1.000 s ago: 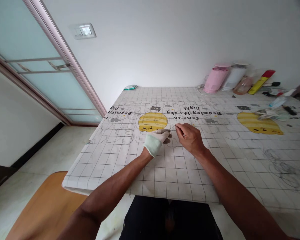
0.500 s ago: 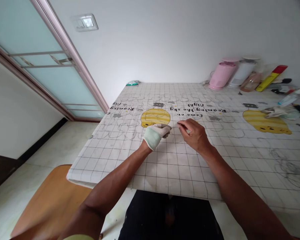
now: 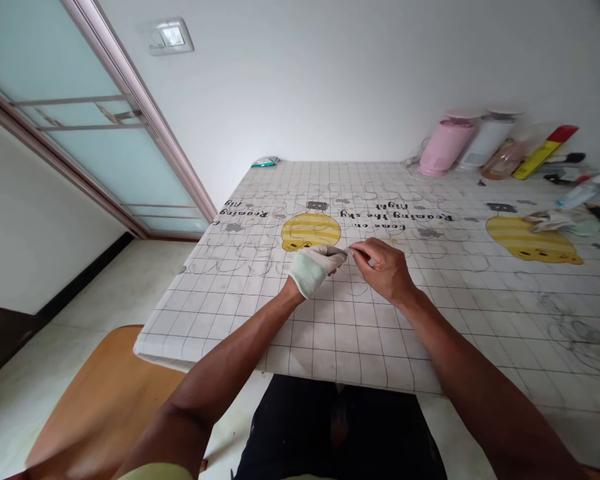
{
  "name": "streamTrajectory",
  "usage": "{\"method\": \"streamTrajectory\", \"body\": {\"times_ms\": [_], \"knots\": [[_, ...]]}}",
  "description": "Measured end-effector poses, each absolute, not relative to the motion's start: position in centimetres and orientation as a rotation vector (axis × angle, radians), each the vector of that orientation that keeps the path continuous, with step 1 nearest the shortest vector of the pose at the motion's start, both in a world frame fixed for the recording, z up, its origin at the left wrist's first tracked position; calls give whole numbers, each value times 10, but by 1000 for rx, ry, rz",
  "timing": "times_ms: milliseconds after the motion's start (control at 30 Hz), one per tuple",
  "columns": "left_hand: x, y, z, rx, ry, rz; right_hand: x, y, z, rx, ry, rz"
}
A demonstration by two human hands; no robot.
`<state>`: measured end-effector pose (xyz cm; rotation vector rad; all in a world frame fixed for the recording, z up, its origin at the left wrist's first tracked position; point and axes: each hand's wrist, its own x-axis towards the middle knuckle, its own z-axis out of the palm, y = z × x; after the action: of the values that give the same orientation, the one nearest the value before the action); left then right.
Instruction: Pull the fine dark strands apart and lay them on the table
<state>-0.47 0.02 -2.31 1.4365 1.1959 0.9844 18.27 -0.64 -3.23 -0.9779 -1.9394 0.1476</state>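
My left hand (image 3: 318, 267), in a pale green and grey glove, is closed in a pinch above the checked tablecloth (image 3: 325, 347). Bare and also pinched, my right hand (image 3: 383, 267) is just to the right of it, fingertips almost meeting the gloved ones. Whatever lies between the fingertips is too small to make out. Behind the gloved hand, a yellow striped bear print (image 3: 311, 228) shows on the cloth.
At the back right stand a pink cylinder (image 3: 445, 147), a white one (image 3: 487, 143), a bottle (image 3: 503, 160) and a yellow-red box (image 3: 545, 153). A glove (image 3: 555, 220) and tangled thread (image 3: 580, 340) lie right. A green packet (image 3: 265, 162) sits at the back left corner.
My two hands have come closer together, so the gap between their fingertips is smaller. The view has shifted slightly.
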Motion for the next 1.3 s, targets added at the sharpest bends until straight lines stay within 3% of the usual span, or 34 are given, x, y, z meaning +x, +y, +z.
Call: {"method": "streamTrajectory", "body": {"times_ms": [233,400,833,1033,1300], "knots": [[-7,3,-22,1310,1170,1121,198,-2,-19,-1126,-1625,891],[-6,-3,-18,1486,1135,1129,196,-1,-18,-1043,-1723,1331],[-2,-3,-22,1510,1176,1053,185,-4,-29,-1041,-1729,1327],[-5,-8,-19,1481,1424,1017,187,-1,-28,-992,-1535,1337],[12,-10,-37,1310,1100,773,185,4,-30,-990,-1273,1382]]}}
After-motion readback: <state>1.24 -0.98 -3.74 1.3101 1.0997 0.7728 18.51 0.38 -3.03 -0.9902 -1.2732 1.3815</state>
